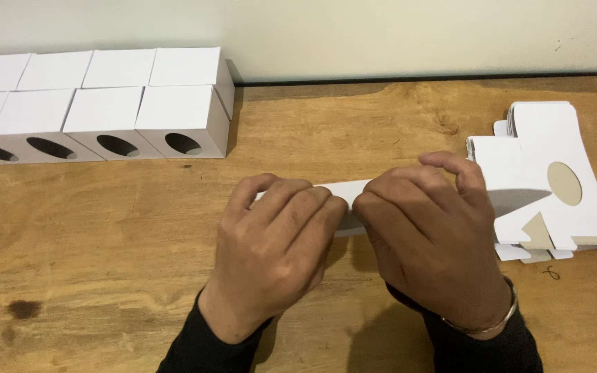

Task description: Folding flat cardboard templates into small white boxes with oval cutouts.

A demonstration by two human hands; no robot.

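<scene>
Both hands, left hand (271, 242) and right hand (426, 231), pinch a flat white carton blank (347, 190) at mid-tabletop (105, 276). Judged light, thin and easily creased; best gripped along its edges.

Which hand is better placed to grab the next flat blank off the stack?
Probably the right hand: it sits beside the stack of flat blanks, while the left hand is farther away. Both grip the white card.
</scene>
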